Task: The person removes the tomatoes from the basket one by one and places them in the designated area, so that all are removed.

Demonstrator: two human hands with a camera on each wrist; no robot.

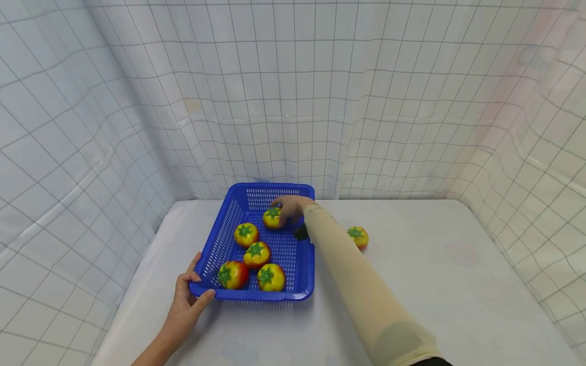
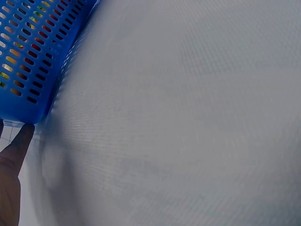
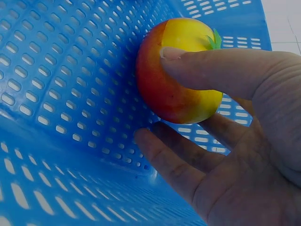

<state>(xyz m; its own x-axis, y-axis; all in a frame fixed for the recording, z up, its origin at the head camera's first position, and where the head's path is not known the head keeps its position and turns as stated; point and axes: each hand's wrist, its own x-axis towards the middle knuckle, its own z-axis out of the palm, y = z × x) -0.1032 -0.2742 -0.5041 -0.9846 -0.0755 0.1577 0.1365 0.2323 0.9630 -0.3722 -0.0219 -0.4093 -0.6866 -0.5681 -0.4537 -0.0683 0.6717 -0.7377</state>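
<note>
A blue plastic basket with slotted walls stands on the white table, holding several red-and-yellow toy tomatoes with green leaf tops. Inside its far right part my right hand grips one toy tomato. The thumb lies across the tomato's side, with a finger behind it and other fingers spread below in the right wrist view. At the near left corner, my left hand grips the basket rim between thumb and fingers. Only part of that hand and the basket's outer wall show in the left wrist view.
Outside the basket, another toy tomato lies on the table, partly hidden behind the right sleeve. White gridded cloth hangs behind the table and along both sides.
</note>
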